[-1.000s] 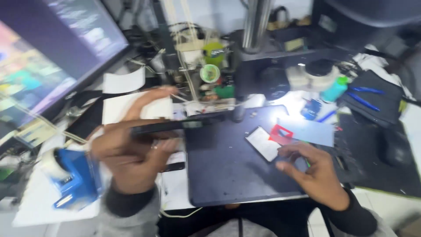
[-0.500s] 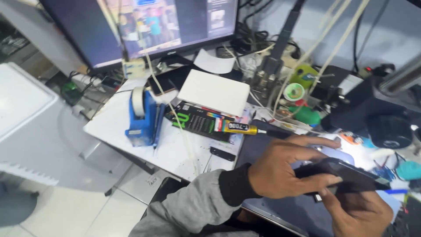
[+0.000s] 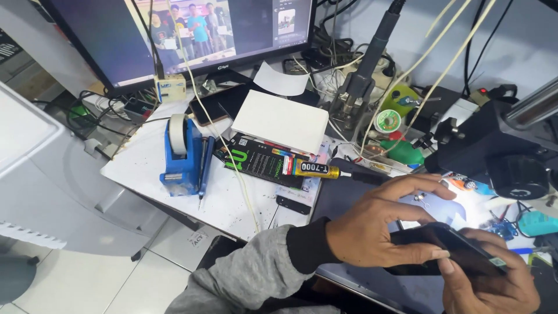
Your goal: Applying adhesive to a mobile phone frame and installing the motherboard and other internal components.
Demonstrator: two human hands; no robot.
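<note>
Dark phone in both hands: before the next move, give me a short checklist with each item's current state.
1. Left hand grips the dark phone from above: ok.
2. Right hand supports the phone from below, thumb on its edge: ok.
3. Phone held over the dark work mat, not past the desk edge: ok.
4. Glue tube capped: cannot tell, its tip is blurred.
5. Small loose parts on the lit patch beyond the left fingers, apart from them: ok.
6. Phone's screen state: cannot tell, it faces away.
</note>
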